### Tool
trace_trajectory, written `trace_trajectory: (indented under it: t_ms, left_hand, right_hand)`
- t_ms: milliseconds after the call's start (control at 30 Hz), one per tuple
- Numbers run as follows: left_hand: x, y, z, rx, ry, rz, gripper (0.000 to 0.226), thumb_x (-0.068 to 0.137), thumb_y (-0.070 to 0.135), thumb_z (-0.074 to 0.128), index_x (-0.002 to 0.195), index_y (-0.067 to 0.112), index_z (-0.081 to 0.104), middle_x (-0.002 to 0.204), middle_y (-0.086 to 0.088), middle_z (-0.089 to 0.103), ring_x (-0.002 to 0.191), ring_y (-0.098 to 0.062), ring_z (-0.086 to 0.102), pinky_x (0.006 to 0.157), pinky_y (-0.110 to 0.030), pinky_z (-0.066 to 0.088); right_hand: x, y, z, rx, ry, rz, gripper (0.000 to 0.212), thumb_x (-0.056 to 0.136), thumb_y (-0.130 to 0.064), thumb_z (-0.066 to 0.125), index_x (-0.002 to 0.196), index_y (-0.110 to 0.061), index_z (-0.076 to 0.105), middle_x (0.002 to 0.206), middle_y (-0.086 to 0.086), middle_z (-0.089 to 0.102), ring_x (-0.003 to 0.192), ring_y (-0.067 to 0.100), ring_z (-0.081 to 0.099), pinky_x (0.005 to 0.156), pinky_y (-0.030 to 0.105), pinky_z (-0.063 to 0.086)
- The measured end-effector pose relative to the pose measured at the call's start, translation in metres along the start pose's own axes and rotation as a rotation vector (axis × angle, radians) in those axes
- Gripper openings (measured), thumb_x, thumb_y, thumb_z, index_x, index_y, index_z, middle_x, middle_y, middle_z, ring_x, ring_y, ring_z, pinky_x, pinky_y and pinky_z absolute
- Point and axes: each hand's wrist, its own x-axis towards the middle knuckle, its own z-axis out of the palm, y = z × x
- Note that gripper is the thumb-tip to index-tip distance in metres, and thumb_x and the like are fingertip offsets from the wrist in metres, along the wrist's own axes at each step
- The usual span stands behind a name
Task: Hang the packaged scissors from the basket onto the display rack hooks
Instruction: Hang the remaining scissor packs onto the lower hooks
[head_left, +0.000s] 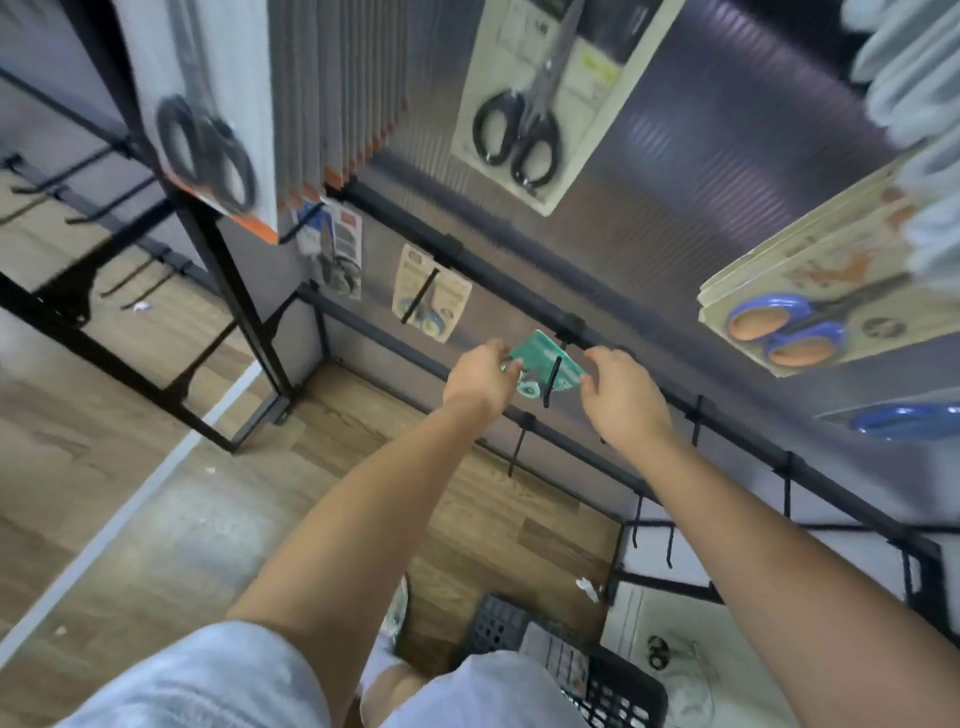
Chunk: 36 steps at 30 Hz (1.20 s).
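Nearest to the camera, below the hook (551, 379) and on the wooden floor (156, 519), stands a black basket (613, 686) with some packages inside, partly hidden behind the person's knees in light shorts (218, 680). Both bare arms reach up from there to the hook. The left hand (480, 376) pinches the left edge of a green scissors package (545, 364) with curled fingers, and the right hand (621, 389) holds its right edge with fingers bent around it. The package sits on the hook, whose black rod passes in front of the card. The hook is fixed to a black rail (519, 280) of the display rack. Left of the hook, on the same rail, hangs a beige package (431, 293). Above the hook, farther up, hangs a package of black-handled scissors (535, 104). To the right of the hook and higher hang packages of blue and orange scissors (810, 322).
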Motion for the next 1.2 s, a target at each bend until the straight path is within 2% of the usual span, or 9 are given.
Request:
trace_trajectory:
  t_ms: [200, 333, 467, 600, 733, 867, 1000, 1100, 1200]
  left_hand:
    - [-0.055, 0.021, -0.042, 0.058, -0.008, 0.173, 0.036, 0.099, 0.027, 0.045, 0.130, 0.011, 0.050, 0.129, -0.009, 0.057, 0.118, -0.026, 0.053, 0.096, -0.034, 0.041]
    - [-0.108, 0.039, -0.073, 0.174, -0.023, 0.361, 0.035, 0.099, 0.027, 0.044, 0.130, 0.014, 0.051, 0.125, -0.009, 0.060, 0.113, -0.025, 0.057, 0.090, -0.032, 0.044]
    - [-0.162, 0.051, -0.099, 0.322, -0.064, 0.563, 0.033, 0.099, 0.029, 0.042, 0.125, 0.012, 0.052, 0.124, -0.010, 0.060, 0.115, -0.029, 0.053, 0.087, -0.032, 0.041]
    - [-0.215, 0.060, -0.104, 0.348, -0.126, 0.718, 0.033, 0.099, 0.029, 0.044, 0.118, 0.006, 0.056, 0.122, -0.012, 0.061, 0.114, -0.029, 0.054, 0.087, -0.030, 0.040]
    - [-0.261, 0.063, -0.086, 0.369, -0.231, 0.829, 0.030, 0.098, 0.028, 0.046, 0.113, 0.005, 0.057, 0.117, -0.012, 0.063, 0.112, -0.029, 0.055, 0.088, -0.032, 0.043]
    - [-0.305, 0.061, -0.056, 0.434, -0.348, 0.937, 0.035, 0.098, 0.030, 0.045, 0.122, 0.007, 0.053, 0.124, -0.011, 0.060, 0.115, -0.027, 0.054, 0.089, -0.031, 0.042]
    - [-0.344, 0.054, -0.019, 0.485, -0.477, 1.003, 0.025, 0.099, 0.029, 0.042, 0.116, 0.013, 0.052, 0.122, -0.013, 0.058, 0.106, -0.030, 0.057, 0.086, -0.036, 0.048]
    - [-0.363, 0.048, 0.015, 0.534, -0.555, 1.046, 0.035, 0.099, 0.029, 0.043, 0.127, 0.008, 0.051, 0.124, -0.012, 0.059, 0.110, -0.030, 0.057, 0.087, -0.035, 0.047]
    - [-0.381, 0.033, 0.052, 0.584, -0.612, 1.061, 0.034, 0.099, 0.030, 0.044, 0.124, 0.009, 0.053, 0.126, -0.012, 0.058, 0.115, -0.029, 0.055, 0.088, -0.034, 0.044]
  right_hand:
    - [-0.059, -0.032, -0.032, 0.056, 0.072, 0.114, 0.031, 0.096, -0.018, 0.043, 0.124, -0.005, 0.050, 0.121, 0.014, 0.053, 0.110, 0.032, 0.053, 0.086, 0.039, 0.045]
    - [-0.118, -0.055, -0.056, 0.116, 0.183, 0.230, 0.036, 0.097, -0.020, 0.043, 0.129, -0.005, 0.047, 0.126, 0.014, 0.051, 0.116, 0.030, 0.049, 0.090, 0.037, 0.043]
    - [-0.182, -0.076, -0.073, 0.195, 0.306, 0.337, 0.041, 0.097, -0.021, 0.043, 0.136, -0.008, 0.042, 0.134, 0.011, 0.047, 0.124, 0.028, 0.045, 0.094, 0.035, 0.041]
    - [-0.247, -0.089, -0.078, 0.250, 0.426, 0.427, 0.043, 0.097, -0.023, 0.043, 0.138, -0.009, 0.040, 0.139, 0.009, 0.046, 0.126, 0.027, 0.044, 0.098, 0.036, 0.041]
    - [-0.310, -0.089, -0.078, 0.241, 0.511, 0.524, 0.043, 0.099, -0.024, 0.042, 0.138, -0.009, 0.040, 0.137, 0.009, 0.047, 0.123, 0.026, 0.047, 0.097, 0.035, 0.041]
    - [-0.373, -0.072, -0.067, 0.243, 0.552, 0.648, 0.042, 0.097, -0.023, 0.044, 0.136, -0.009, 0.043, 0.131, 0.011, 0.051, 0.117, 0.028, 0.051, 0.093, 0.035, 0.043]
    - [-0.434, -0.053, -0.053, 0.226, 0.571, 0.805, 0.037, 0.095, -0.021, 0.043, 0.130, -0.009, 0.046, 0.125, 0.012, 0.053, 0.114, 0.030, 0.051, 0.090, 0.034, 0.042]
    - [-0.473, -0.039, -0.035, 0.268, 0.587, 0.900, 0.037, 0.095, -0.020, 0.044, 0.129, -0.007, 0.047, 0.127, 0.013, 0.053, 0.116, 0.030, 0.051, 0.095, 0.037, 0.042]
    - [-0.507, -0.024, -0.012, 0.294, 0.537, 0.998, 0.038, 0.096, -0.021, 0.041, 0.132, -0.007, 0.044, 0.127, 0.013, 0.051, 0.114, 0.031, 0.051, 0.092, 0.036, 0.042]
